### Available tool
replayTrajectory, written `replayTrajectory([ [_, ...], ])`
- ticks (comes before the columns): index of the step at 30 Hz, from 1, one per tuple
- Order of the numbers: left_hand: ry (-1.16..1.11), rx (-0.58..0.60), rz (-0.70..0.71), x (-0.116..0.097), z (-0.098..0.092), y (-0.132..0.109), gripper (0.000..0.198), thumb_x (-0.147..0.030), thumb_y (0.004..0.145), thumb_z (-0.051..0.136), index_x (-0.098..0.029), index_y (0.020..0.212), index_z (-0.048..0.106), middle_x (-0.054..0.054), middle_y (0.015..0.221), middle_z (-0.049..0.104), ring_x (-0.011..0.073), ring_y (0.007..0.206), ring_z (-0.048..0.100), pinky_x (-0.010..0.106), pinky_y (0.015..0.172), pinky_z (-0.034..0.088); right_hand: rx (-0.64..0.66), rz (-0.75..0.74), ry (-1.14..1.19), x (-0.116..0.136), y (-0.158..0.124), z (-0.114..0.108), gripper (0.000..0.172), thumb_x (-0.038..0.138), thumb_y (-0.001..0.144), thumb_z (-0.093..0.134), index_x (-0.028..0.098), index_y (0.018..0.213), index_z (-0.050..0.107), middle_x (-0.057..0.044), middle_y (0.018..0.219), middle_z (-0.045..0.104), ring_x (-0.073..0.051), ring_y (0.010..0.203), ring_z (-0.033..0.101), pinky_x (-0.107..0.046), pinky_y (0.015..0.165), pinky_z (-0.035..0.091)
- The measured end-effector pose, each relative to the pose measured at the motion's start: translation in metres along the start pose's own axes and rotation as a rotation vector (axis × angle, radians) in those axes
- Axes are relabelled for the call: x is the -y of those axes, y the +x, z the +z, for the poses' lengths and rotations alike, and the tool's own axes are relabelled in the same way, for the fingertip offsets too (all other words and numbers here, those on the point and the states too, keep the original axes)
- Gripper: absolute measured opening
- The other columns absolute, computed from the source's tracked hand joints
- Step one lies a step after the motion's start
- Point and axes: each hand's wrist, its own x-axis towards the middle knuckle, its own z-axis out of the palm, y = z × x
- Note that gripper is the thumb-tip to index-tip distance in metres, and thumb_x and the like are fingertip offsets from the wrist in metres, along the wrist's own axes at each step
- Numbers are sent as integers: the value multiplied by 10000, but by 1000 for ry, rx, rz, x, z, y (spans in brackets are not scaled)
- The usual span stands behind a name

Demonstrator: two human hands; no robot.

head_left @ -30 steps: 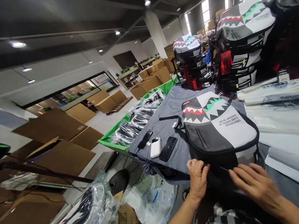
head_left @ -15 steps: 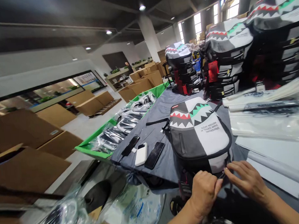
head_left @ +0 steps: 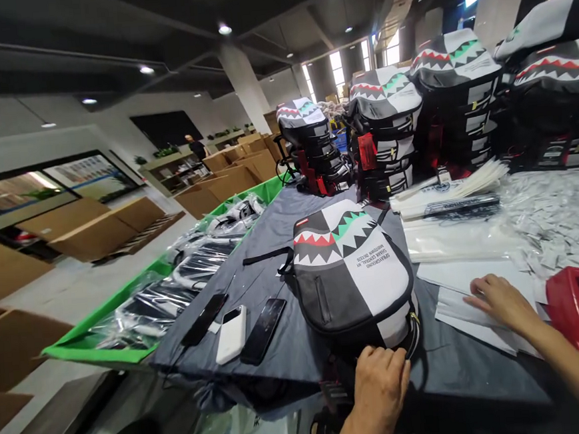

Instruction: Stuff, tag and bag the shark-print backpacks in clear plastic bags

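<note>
A grey, white and black backpack (head_left: 351, 275) with a red and green shark-teeth print lies on the cloth-covered table in front of me. My left hand (head_left: 380, 380) is closed on its near edge, the fingers curled over and partly hidden. Beside the backpack, my right hand (head_left: 501, 302) hangs over white paper sheets (head_left: 470, 313), fingers apart and slightly bent. Whether its fingertips touch the sheets I cannot tell. A zipper pull (head_left: 414, 317) shows at the backpack's near right corner.
A white power bank (head_left: 231, 334) and a dark phone (head_left: 263, 331) lie left of the backpack. Plastic-wrapped goods fill a green-rimmed bin (head_left: 100, 357). Stacked backpacks (head_left: 387, 126) stand behind, near clear plastic bags (head_left: 451, 237). At right is a red tape dispenser (head_left: 575, 311).
My right hand has left the backpack's near edge and moved right to the white sheets. My left hand stays at the edge. The view has turned right, bringing the red dispenser into sight.
</note>
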Motion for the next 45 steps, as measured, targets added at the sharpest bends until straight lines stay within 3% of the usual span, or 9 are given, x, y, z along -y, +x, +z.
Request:
replayTrajectory([
  [6,-263,-223,-5,-7,-3,-15,249,-162,987,449,-162,1177,610,119,1029,710,240,987,659,401,857,546,190,120,114,19,-30,2,259,522,768,613,267,796,582,-21,692,652,-225,568,619,-315,518,429],
  [10,-440,-291,157,-19,5,-19,219,-110,947,502,-166,1118,626,67,874,709,188,835,642,309,751,558,89,204,205,23,-51,-3,319,561,794,609,289,958,641,10,680,689,-235,574,657,-317,516,462],
  [14,-753,-57,51,-31,23,-12,228,-212,944,543,-172,1132,665,77,896,732,188,842,658,296,757,560,-145,201,229,24,-54,-15,517,738,874,488,272,836,708,-48,843,753,-251,715,704,-339,613,517],
  [18,-1055,268,-311,-45,31,16,294,-337,870,658,-172,1102,731,96,1020,762,217,943,699,326,863,558,-353,140,74,34,-53,-26,646,811,886,405,241,677,626,-38,674,614,-193,598,598,-313,559,431],
  [23,-1185,441,-614,-68,35,52,319,-335,867,662,-175,1135,728,72,1091,775,223,992,704,324,861,551,-208,242,37,33,-55,-22,652,895,775,443,261,656,537,-2,600,551,-180,499,518,-291,474,328],
  [28,-927,419,-309,-79,64,61,376,-304,939,626,-183,1295,634,93,1289,697,248,1177,634,397,1038,508,132,362,291,14,-51,-7,698,945,619,519,256,692,602,41,490,471,-180,474,489,-296,489,394],
  [35,-321,451,16,-75,112,53,625,-477,1006,531,-64,1467,443,210,1476,548,338,1357,515,525,1150,415,241,174,534,4,-44,-15,674,874,738,560,212,679,669,-58,743,722,-252,754,682,-331,736,569],
  [42,-275,448,55,-66,125,46,556,-469,1024,475,-93,1433,478,179,1492,539,318,1346,508,513,1096,453,-589,151,-19,21,-39,-61,604,670,991,411,175,982,758,-125,930,766,-269,781,711,-361,638,524],
  [45,-438,415,-47,-67,118,46,591,-536,997,504,-120,1417,510,200,1505,514,340,1374,478,568,1136,397,-664,-99,-362,41,-49,-79,359,393,1045,488,149,1097,746,-76,794,739,-201,642,655,-315,551,412],
])
